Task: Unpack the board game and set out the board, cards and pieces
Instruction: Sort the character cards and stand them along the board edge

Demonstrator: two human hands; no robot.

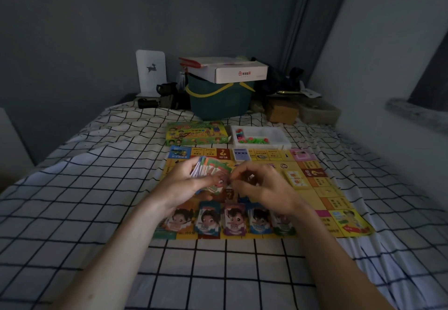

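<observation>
Five stacks of play money (234, 220) already laid along the near edge of the board (339, 203), spread flat on the checked bed sheet (97, 188). Three small card decks also placed: a blue-backed one (239, 154) on the far edge, a pink one (302, 155) at the far right corner, a yellow one (297, 178) on the right side. Beyond the board, the green game box (197, 133) lying beside a white tray (278, 141) of coloured plastic pieces (249, 139). Pieces still in the tray, so not yet set out, by the look of it.

Left hand (186, 183) curled round a thick fanned stack of notes or cards (211, 171), held above the middle of the board. Right hand (261, 183) close against it, fingertips bent as if pinching one off the stack; whether anything is actually gripped, too blurred to say.

Judged well past halfway: board out, most paper sorted; left to do, dealing out the held stack and placing the pieces.

Readable writing scant: "100" on one money stack, "500" and what looks like "1000" on neighbours, question marks on board squares. Red logo with Chinese characters on the white carton (240, 72) atop the green basket (218, 101) at the head of the bed; characters too small to read. Deer silhouette on the white stand (150, 72).
</observation>
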